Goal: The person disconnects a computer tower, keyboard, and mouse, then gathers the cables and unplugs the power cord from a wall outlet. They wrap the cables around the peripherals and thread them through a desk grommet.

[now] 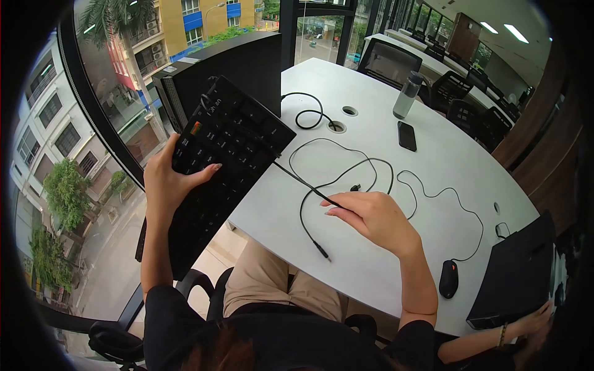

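Head view: left hand (166,185) grips the black rectangular keyboard (213,167) off the white bench (383,173), right hand (371,216) pinches its thin black cable (309,185) (plug end loose), likely needing plugging in next.

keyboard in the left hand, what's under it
The keyboard is held off the white table by the left hand. Past its edges show window glass, floor and a chair arm. Its underside and whatever lies directly beneath are hidden.

Bright window daylight, sharp centre, heavy fisheye warp, dark vignetted corners.
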The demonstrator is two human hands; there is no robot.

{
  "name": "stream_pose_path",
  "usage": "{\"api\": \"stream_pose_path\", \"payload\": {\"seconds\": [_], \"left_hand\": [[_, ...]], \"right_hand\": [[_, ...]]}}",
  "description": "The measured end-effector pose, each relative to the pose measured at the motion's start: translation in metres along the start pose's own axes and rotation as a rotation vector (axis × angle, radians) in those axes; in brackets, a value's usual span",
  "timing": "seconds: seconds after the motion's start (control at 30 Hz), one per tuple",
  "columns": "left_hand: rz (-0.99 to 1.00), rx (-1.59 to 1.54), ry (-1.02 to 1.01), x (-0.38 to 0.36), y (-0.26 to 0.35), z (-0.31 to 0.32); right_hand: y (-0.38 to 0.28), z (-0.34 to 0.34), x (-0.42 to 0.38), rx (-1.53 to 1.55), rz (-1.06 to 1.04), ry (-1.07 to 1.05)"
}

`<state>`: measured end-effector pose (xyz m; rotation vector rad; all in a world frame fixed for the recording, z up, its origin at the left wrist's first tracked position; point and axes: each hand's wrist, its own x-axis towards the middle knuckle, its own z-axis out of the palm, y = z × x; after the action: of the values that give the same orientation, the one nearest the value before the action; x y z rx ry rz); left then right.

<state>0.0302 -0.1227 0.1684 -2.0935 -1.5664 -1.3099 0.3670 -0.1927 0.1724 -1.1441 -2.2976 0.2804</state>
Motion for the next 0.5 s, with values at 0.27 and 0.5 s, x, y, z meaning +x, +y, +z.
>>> {"api": "stream_pose_path", "payload": {"seconds": [0.27, 0.5], "left_hand": [[0.157, 0.079, -0.139, -0.009, 0.008, 0.014], [0.264, -0.037, -0.447, -0.028, 0.028, 0.018]], "right_hand": [[-0.010, -0.025, -0.010, -0.037, -0.145, 0.135], [-0.012, -0.035, -0.012, 0.033, -0.195, 0.288]]}}
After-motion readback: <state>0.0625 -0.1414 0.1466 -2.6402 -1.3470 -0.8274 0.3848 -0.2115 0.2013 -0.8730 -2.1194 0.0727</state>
